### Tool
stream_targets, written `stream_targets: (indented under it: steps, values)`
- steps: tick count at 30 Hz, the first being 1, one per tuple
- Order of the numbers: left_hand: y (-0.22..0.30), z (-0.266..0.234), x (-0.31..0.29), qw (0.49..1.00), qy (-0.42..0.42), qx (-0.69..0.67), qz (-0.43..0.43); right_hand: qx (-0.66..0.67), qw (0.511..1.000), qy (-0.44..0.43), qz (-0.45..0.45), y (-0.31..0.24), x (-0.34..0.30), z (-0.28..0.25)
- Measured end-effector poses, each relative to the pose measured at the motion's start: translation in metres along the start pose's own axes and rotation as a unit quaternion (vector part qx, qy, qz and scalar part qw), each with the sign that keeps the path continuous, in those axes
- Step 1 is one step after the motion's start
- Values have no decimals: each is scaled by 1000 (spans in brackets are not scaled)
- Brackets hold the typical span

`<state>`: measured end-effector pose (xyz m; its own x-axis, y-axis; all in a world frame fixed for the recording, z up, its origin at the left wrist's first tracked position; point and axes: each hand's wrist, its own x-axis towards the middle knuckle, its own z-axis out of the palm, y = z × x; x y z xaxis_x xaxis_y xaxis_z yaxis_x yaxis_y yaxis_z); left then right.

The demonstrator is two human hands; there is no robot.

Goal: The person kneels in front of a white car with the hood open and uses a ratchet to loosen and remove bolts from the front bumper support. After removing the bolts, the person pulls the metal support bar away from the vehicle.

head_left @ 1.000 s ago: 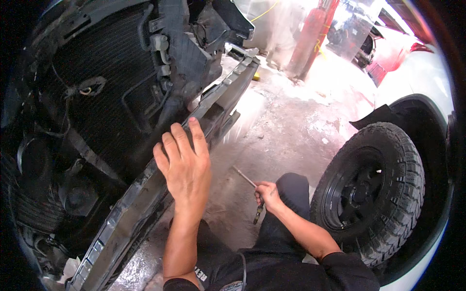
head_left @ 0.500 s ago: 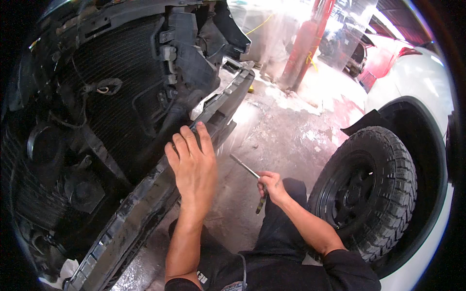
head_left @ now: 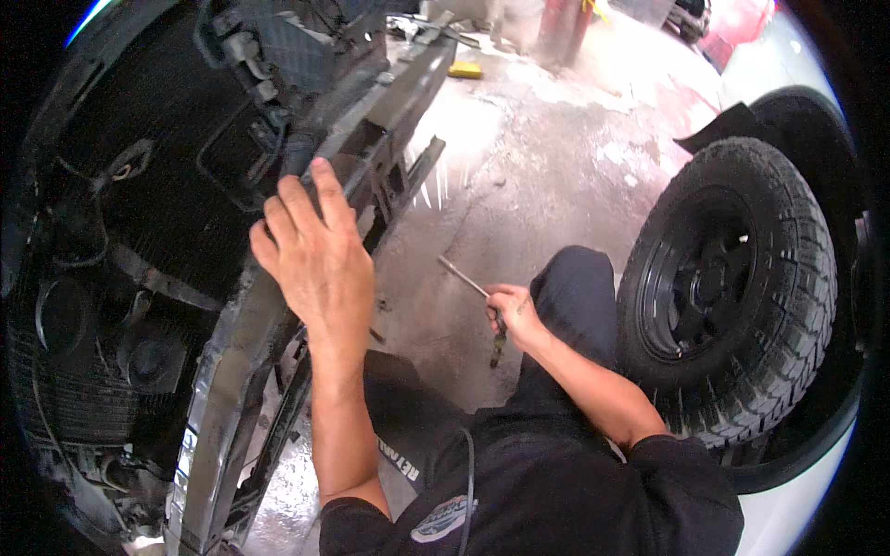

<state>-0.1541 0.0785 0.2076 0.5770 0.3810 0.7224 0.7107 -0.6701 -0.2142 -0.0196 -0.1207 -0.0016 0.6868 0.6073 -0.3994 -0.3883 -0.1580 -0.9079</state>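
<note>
My left hand (head_left: 320, 255) rests palm down over the top edge of the car's front bumper beam (head_left: 221, 435), a long dark bar. Its fingers are apart and lie along the edge by the radiator. In my right hand (head_left: 513, 310), the fingers are closed round a ratchet wrench (head_left: 497, 350) with a long metal extension bar (head_left: 462, 275). The bar points up and left, its tip in the air short of the beam. The dark, yellow-marked handle hangs below the fist. My fingers hide where bar and handle meet.
Behind the beam is the opened car front with its radiator (head_left: 139, 83) and hanging wires. On the right stands a white car with a large knobby tyre (head_left: 788, 306). A yellow block (head_left: 466, 70) lies on the worn floor near a red post (head_left: 563, 32).
The view has tipped downward, showing more of my shirt and the floor. My left hand stays on the beam and my right hand still holds the ratchet wrench.
</note>
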Motion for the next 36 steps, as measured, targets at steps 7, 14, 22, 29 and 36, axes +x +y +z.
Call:
stream_targets:
  steps: [7, 14, 22, 29, 36]
  values:
    - [4, 2, 1, 1000, -19, 15, -12, -162, 961, -33, -222, -58, 23, 8]
    - [7, 1, 3, 1000, -15, 9, -14, -129, 973, -72, -175, -81, 56, 18]
    - [8, 3, 3, 999, 6, -16, -41, -87, 977, -96, -168, -74, 78, 12]
    - [8, 4, 4, 997, 28, -52, -53, -166, 967, -115, -153, -87, 96, 0]
    - [73, 52, -110, 821, -27, -569, -35, -62, 983, -147, -93, -84, 111, -8]
